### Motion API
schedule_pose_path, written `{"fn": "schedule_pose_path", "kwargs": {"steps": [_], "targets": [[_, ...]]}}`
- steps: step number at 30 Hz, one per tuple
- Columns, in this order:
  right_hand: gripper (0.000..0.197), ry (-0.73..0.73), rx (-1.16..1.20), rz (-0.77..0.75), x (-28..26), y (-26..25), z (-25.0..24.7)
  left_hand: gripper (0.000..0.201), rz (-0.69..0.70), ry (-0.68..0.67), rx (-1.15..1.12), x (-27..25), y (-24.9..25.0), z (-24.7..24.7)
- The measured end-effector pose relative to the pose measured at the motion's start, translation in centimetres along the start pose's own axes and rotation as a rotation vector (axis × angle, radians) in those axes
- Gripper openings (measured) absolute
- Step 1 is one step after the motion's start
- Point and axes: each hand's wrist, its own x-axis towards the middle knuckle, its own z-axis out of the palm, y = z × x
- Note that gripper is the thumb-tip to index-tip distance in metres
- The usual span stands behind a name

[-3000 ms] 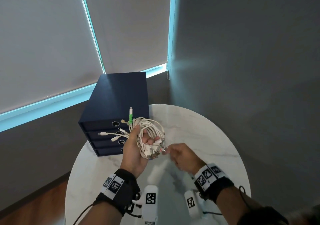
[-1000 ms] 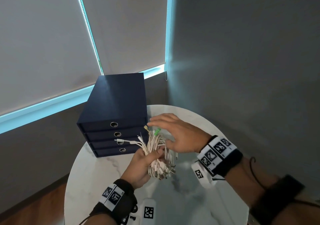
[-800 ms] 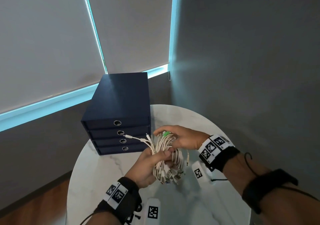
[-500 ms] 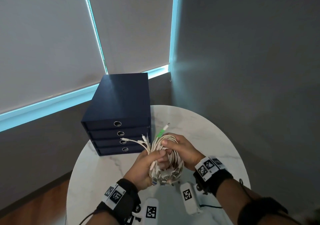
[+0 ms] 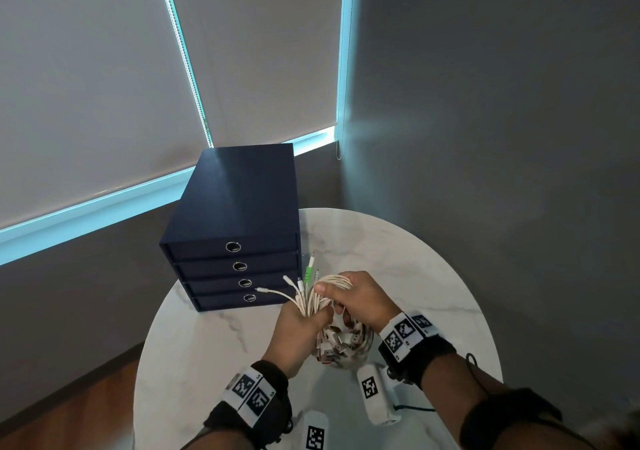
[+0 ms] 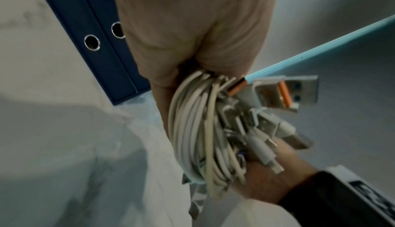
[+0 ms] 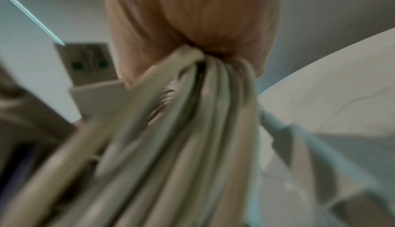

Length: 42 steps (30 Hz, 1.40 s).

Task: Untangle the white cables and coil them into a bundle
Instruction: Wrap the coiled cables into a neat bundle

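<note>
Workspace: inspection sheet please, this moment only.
Surface: round white marble table.
Job's things: white cable bundle coiled, held above the table; plugs hang below.
Clutter: navy drawer box at the table's back left.
Grippers: left hand grips the bundle's middle; right hand grips its top loop.
Cables: loose connector ends stick out towards the box, one green.
Surroundings: window blinds, grey wall.

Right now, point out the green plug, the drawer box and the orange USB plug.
green plug [image 5: 308, 271], head view, on its green sleeve.
drawer box [image 5: 242, 204], head view, on its dark blue top.
orange USB plug [image 6: 284, 93], left wrist view, on its orange insert.
</note>
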Motion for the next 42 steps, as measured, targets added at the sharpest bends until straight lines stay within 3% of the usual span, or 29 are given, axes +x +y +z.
{"fn": "schedule_pose_path", "kwargs": {"steps": [4, 7, 12, 16, 19, 23, 26, 28, 32, 34, 39, 42], "targets": [[0.029, 0.017, 0.381, 0.075, -1.4, 1.7, 1.3, 0.011, -0.034, 0.118, -0.027, 0.1, -0.5, -0.3], [0.029, -0.058, 0.648, 0.189, -2.2, 3.0, 2.2, 0.015, -0.083, 0.155, -0.046, 0.0, -1.7, -0.7], [0.032, -0.015, 0.238, 0.163, -1.7, 4.9, 2.2, 0.020, -0.196, 0.057, 0.093, -0.2, -3.0, -1.5], [0.042, -0.087, -0.009, 0.123, -1.3, 4.5, 1.8, 0.029, -0.078, 0.046, 0.263, -0.1, -2.9, -1.6], [0.046, -0.025, 0.058, 0.113, -1.5, 3.8, 2.0, 0.023, -0.007, 0.105, 0.306, 0.5, -3.1, -1.5], [0.054, -0.044, 0.474, 0.181, -2.4, 3.2, 3.0, 0.024, -0.024, 0.267, 0.291, 1.4, -3.3, -1.9], [0.046, 0.000, 0.376, 0.146, -3.5, 2.1, 4.1, 0.031, -0.004, 0.344, 0.265, 1.9, -3.5, -2.0], [0.050, 0.080, 0.284, 0.136, -3.6, 2.0, 4.7, 0.030, -0.003, 0.326, 0.254, 1.8, -3.6, -1.7], [0.018, 0.324, 0.127, 0.160, -2.7, 2.6, 4.9, 0.041, -0.085, 0.254, 0.249, 1.0, -3.7, -1.1], [0.017, 0.388, 0.087, 0.134, -2.1, 3.7, 4.9, 0.049, -0.096, 0.201, 0.273, 0.8, -3.6, -1.2], [0.018, 0.365, 0.217, 0.170, -1.1, 5.4, 4.6, 0.040, -0.052, -0.047, 0.157, 0.7, -2.2, -2.1], [0.021, 0.324, 0.238, 0.217, -0.9, 5.5, 4.2, 0.048, -0.242, -0.197, 0.046, 0.2, -1.1, -2.7]]}}
